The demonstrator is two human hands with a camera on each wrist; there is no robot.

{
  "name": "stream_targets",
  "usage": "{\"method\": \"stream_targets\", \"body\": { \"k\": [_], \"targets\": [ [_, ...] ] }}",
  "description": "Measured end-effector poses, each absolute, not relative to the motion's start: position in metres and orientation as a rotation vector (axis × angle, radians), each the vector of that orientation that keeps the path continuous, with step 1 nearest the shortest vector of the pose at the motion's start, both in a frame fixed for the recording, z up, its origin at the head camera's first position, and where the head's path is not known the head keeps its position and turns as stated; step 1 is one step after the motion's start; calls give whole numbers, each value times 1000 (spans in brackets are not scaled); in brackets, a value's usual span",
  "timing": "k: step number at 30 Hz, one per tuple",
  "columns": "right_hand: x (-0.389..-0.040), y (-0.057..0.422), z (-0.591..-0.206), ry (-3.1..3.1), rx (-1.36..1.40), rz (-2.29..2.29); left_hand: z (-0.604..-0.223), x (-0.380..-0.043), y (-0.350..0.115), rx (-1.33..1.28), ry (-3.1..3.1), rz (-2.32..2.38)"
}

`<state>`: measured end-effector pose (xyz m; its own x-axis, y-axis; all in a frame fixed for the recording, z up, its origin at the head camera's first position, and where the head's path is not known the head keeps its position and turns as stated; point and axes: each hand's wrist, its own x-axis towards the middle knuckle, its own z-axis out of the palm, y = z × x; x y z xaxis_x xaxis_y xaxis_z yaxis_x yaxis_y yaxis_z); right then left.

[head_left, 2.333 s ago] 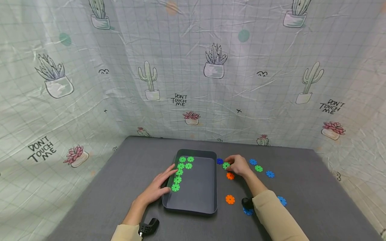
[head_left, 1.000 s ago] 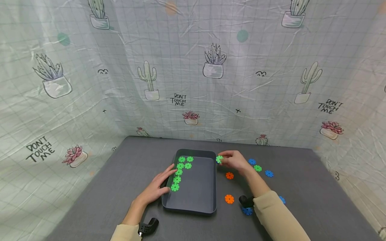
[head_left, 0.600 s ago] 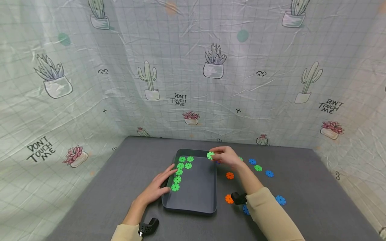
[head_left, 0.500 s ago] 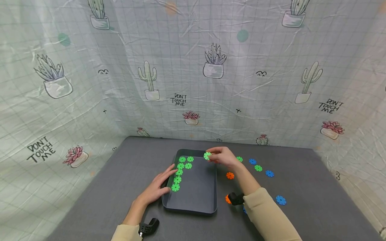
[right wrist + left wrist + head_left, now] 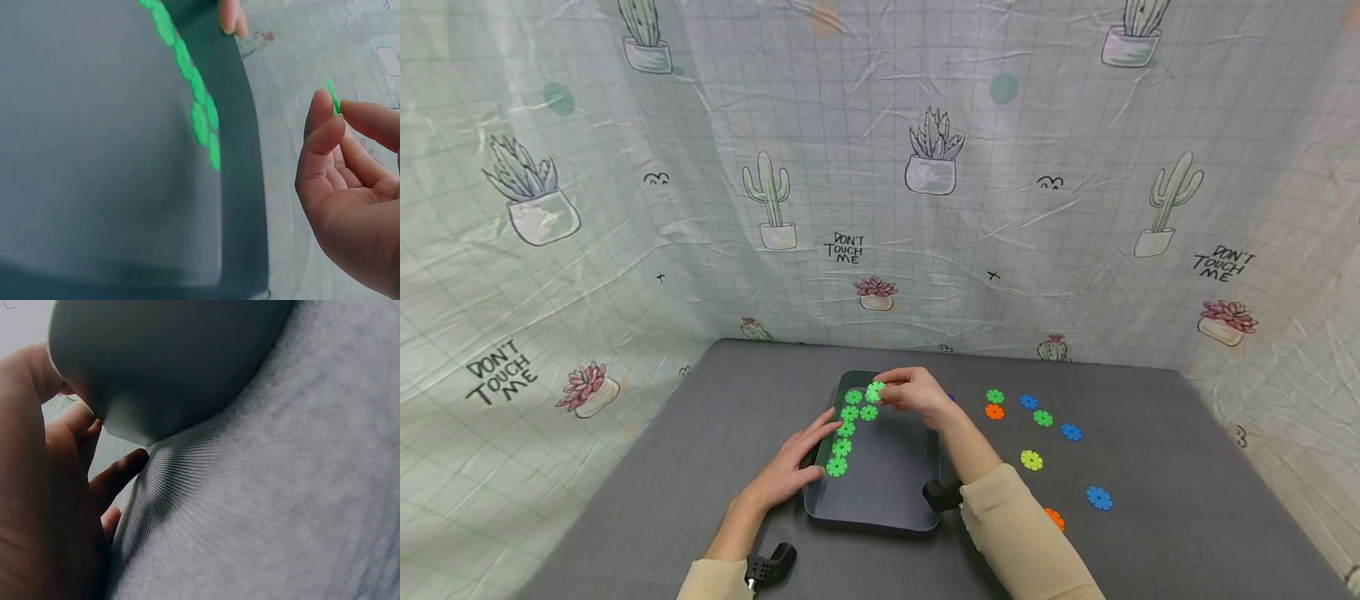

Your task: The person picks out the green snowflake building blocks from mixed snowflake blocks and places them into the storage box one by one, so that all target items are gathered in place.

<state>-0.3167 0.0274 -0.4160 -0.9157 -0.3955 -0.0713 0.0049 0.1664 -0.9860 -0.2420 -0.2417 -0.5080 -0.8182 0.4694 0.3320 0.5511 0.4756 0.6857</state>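
In the head view, my right hand (image 5: 921, 398) is over the far part of a dark grey tray (image 5: 898, 527). Its thumb and fingers pinch a green notched plastic disc (image 5: 876, 391), which the right wrist view shows edge-on as a thin green disc (image 5: 333, 97). Several green discs (image 5: 842, 447) lie flat along the tray's left side; one at the far end is partly hidden behind the held disc. My left hand (image 5: 786, 467) rests at the tray's left rim with fingers spread. The left wrist view shows that hand (image 5: 37, 481) against the tray's outer wall (image 5: 169, 356).
Right of the tray, loose discs lie scattered on the grey table (image 5: 1150, 533): several blue (image 5: 1071, 432), a yellow one (image 5: 1032, 460), green ones (image 5: 1042, 418) and orange ones (image 5: 995, 412). My right forearm covers part of that area. A cactus-print curtain (image 5: 880, 208) hangs behind.
My right hand has picked up a green disc from the table right of the tray and carried it left over the tray's far end. My left hand has stayed at the rim.
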Motion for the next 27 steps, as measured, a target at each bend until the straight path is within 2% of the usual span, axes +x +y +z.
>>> {"method": "stream_targets", "body": {
  "k": [13, 27],
  "targets": [
    [-320, 4, -455, 2122, -276, -1763, -507, -240, -242, -915, -2601, -1267],
    [-317, 2, -459, 2176, -273, -1608, -504, -239, -240, -919, -2601, -1302]
  ]
}}
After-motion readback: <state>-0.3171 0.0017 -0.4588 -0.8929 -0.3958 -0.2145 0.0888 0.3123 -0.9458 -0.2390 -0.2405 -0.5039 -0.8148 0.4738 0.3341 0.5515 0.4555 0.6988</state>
